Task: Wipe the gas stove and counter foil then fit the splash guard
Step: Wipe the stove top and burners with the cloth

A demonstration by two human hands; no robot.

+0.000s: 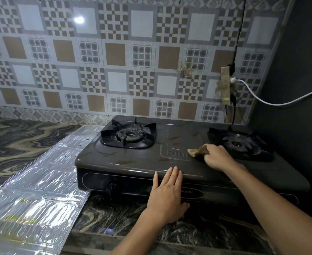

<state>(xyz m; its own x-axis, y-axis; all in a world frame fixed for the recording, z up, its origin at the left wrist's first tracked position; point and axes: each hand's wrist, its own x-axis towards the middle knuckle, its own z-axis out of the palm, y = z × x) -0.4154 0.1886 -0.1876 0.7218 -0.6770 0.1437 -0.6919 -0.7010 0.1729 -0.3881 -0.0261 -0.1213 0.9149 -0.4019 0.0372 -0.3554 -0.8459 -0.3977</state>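
Right hand [218, 157] on top of the gas stove [133, 162], fingers curled round a small tan cloth [198, 150]; cloth bunched in the grip, one corner poking out to the left and lying flat on the stove top over the embossed brand lettering. Hand placed between the two burners, just beside the right burner [238, 144], knuckles toward it. Forearm running back down to the lower right.

Left hand [167, 196] laid flat, fingers straight and close together, pressed against the front face of the stove. Fingertips reaching up to the rounded front edge of the top; thumb spread out to the right, low along the front panel. Nothing held. Palm covering part of the panel, just right of the black control knob [112, 187] and beside the printed logo.

Stove dark, two-burner, set on a marbled dark counter [151, 221] against the patterned tiled wall [114, 52]. Left burner [129, 135] with its pan support in place, well apart from both hands. Faint brown smears across the top between the burners and toward the front left corner.

Counter foil [41, 190] to the left of the stove: shiny, creased sheets in a long strip from the near left corner back toward the wall, inner edge tucked under the stove's left side. Some yellowish stains on the near part.

On the wall at right, a taped patch [225, 85] with a white cable [273, 102] hanging from it, and a thin black wire [239, 34] running up.
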